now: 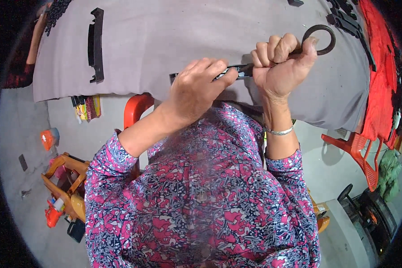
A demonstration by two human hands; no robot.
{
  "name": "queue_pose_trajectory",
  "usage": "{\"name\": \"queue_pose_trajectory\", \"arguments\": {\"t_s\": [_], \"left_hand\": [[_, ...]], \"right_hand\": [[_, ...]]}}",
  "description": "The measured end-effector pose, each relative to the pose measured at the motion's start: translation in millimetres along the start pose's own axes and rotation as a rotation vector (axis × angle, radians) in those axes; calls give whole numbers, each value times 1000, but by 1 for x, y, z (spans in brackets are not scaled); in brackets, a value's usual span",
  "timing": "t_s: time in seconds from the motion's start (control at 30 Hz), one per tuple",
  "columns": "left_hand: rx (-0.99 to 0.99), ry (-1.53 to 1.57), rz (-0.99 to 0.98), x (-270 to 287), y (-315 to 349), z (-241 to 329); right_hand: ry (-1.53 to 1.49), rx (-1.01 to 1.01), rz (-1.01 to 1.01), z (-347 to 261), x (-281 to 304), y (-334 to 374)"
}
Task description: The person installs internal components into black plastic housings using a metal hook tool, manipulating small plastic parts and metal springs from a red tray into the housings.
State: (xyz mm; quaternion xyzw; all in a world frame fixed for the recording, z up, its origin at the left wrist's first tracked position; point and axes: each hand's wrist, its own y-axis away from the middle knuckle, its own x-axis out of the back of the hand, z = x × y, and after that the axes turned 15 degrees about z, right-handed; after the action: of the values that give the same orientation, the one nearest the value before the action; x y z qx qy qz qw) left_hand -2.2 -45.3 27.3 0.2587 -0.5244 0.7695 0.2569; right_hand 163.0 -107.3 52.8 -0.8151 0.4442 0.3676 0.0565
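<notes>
At the near edge of the grey-covered table, my left hand (198, 87) grips a long, narrow black plastic part (244, 70), its fingers curled over the top. Much of that part is hidden under the hand. My right hand (281, 67) is at the part's right end, closed in a fist around a dark tool with a round ring end (329, 41). The ring sticks out past my thumb; the rest of the tool is hidden in the fist. A similar black plastic piece (95, 45) lies on the cloth to the left.
More black pieces (345, 24) lie in a pile at the table's far right, beside red cloth (379, 71). Another person's arm (37, 38) shows at the far left. A red chair (137, 109) stands under my left arm, and another red plastic chair (359, 154) stands at right.
</notes>
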Motion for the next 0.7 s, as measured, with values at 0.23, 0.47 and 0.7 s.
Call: {"name": "queue_pose_trajectory", "arguments": {"t_s": [0.23, 0.47, 0.7], "left_hand": [[6, -37, 6, -1, 4, 1], [7, -15, 12, -2, 3, 2], [29, -16, -36, 1, 3, 2]], "right_hand": [[-116, -34, -116, -7, 8, -4], [-56, -6, -189, -5, 5, -1], [65, 94, -187, 3, -8, 6]]}}
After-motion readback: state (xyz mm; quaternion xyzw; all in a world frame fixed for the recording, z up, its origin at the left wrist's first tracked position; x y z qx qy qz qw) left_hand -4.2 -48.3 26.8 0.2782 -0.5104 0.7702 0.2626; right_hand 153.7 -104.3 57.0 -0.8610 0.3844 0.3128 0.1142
